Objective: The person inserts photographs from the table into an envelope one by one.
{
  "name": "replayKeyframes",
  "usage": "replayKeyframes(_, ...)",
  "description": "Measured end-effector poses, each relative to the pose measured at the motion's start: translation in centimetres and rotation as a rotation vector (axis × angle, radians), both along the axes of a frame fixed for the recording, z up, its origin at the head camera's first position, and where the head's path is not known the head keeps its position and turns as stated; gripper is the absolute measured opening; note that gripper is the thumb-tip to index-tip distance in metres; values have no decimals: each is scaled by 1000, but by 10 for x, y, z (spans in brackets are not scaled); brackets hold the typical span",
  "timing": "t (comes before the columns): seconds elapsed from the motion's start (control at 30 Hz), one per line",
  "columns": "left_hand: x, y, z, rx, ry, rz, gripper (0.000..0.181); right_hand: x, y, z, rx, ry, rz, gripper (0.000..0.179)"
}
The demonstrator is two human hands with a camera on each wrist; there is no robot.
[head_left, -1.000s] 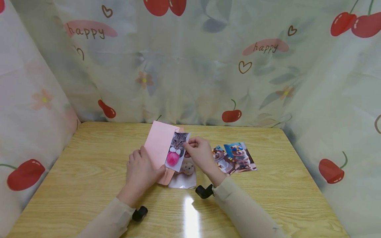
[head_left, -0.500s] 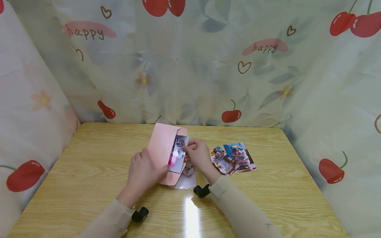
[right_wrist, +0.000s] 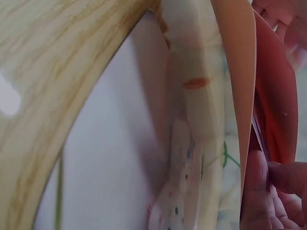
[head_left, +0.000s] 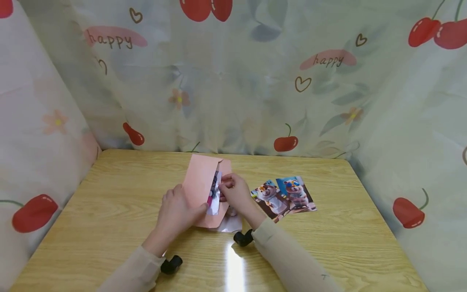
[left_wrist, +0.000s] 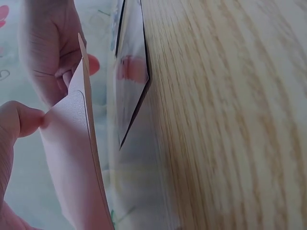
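A pink envelope is tilted above the table, its opening facing right. My left hand grips its left side, with the thumb at the lower end of the opening. A cat photo sits partly inside, only a narrow strip showing. My right hand pinches the photo's outer edge between thumb and fingers. In the right wrist view, those fingers reach in between the envelope's flap and its reddish pocket. Another photo, with a pale animal on it, lies under the envelope, mostly covered.
Two printed photos of costumed hamster-like animals, one overlapped by the other, lie right of my right hand. The wooden table ends at a cherry-patterned curtain at the back and sides.
The cat photo has slid leftward into the envelope, so less of it shows. My right hand has moved left with it. The envelope has turned slightly, showing more of its flap.
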State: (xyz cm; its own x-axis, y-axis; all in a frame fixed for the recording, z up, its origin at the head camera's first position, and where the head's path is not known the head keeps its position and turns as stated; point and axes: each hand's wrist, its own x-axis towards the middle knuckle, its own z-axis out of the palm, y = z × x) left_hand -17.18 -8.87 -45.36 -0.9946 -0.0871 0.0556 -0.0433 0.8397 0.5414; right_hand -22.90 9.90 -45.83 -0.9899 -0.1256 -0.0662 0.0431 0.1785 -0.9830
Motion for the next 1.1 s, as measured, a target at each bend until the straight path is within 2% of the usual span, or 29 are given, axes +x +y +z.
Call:
replayKeyframes(0.1,0,-2,-2,1,9,-4,95,1,-4,-2,14,9,13,21)
replayKeyframes(0.33,1,-1,0,21,-6,0,91,2,-8,-4,25,18,-15,20)
replayKeyframes(0.5,2,0,2,26,-18,-3,94,2,-9,-5,-8,-7,29,20)
replayKeyframes(0.67,1,-2,1,33,-28,-2,96,3,-4,-1,47,-33,46,22)
replayKeyframes(0.8,0,-4,-2,25,-30,18,94,3,7,7,87,-28,35,27)
replayKeyframes(0.87,-1,-6,-3,19,-30,30,93,3,15,11,72,-14,31,29)
replayKeyframes(1.03,-1,-10,-5,-3,-31,44,92,1,46,19,23,3,16,35)
replayKeyframes(1.1,-1,-11,-5,-15,-34,45,93,0,61,20,58,-6,-6,40)
